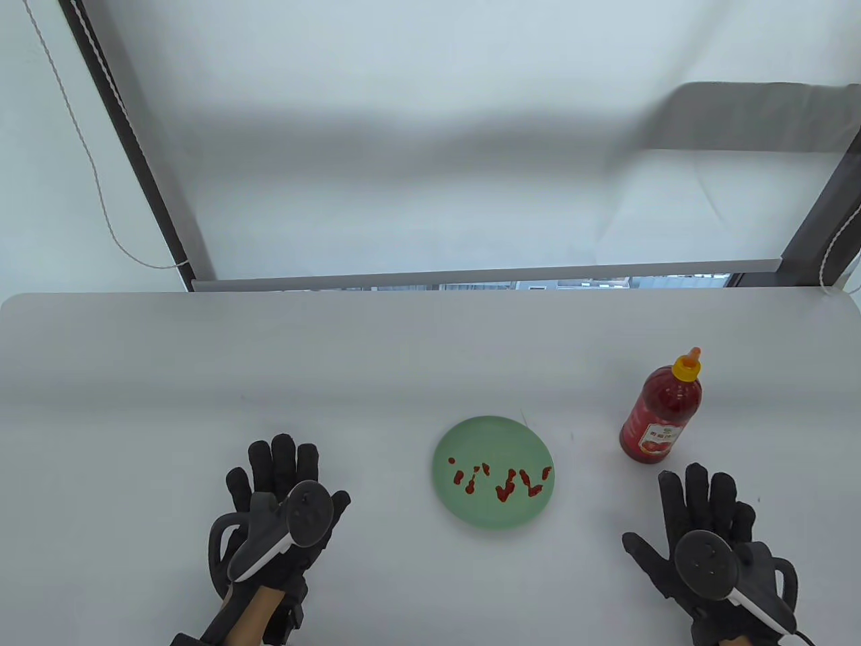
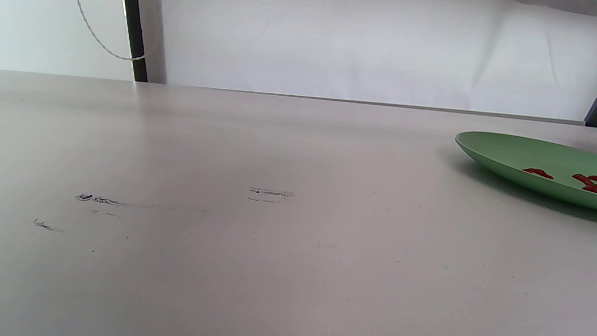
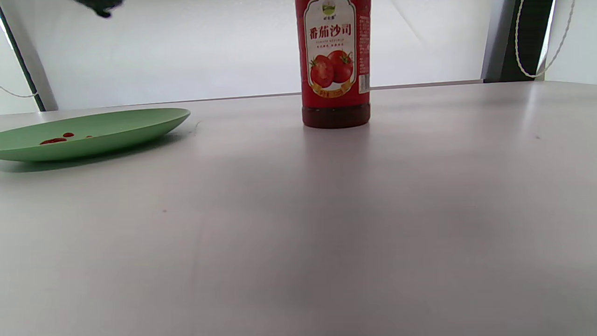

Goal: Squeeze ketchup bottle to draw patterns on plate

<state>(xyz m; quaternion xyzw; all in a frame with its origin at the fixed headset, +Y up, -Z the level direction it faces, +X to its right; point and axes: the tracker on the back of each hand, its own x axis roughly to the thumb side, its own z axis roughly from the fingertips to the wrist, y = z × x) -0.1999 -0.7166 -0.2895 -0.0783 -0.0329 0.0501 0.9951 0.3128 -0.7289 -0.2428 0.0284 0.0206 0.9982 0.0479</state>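
Pale grey table (image 1: 403, 363) with rounded far corners, faintly scuffed by dark marks (image 2: 270, 193) on the left portion. At about 6 o'clock of the tabletop, resting flat, a green plate (image 1: 471, 437) bearing a row of red ketchup dabs (image 1: 501, 481). At 4 o'clock, just beside the plate but apart from it, standing upright, a red ketchup bottle (image 1: 660, 417) with yellow cap and orange tip, tomato label facing the near edge. At 7 o'clock, lying palm down with fingers spread, the left hand (image 1: 279, 501) in a black glove. At 5 o'clock, likewise flat and spread, the right hand (image 1: 706, 538), near the bottle's base without touching it.
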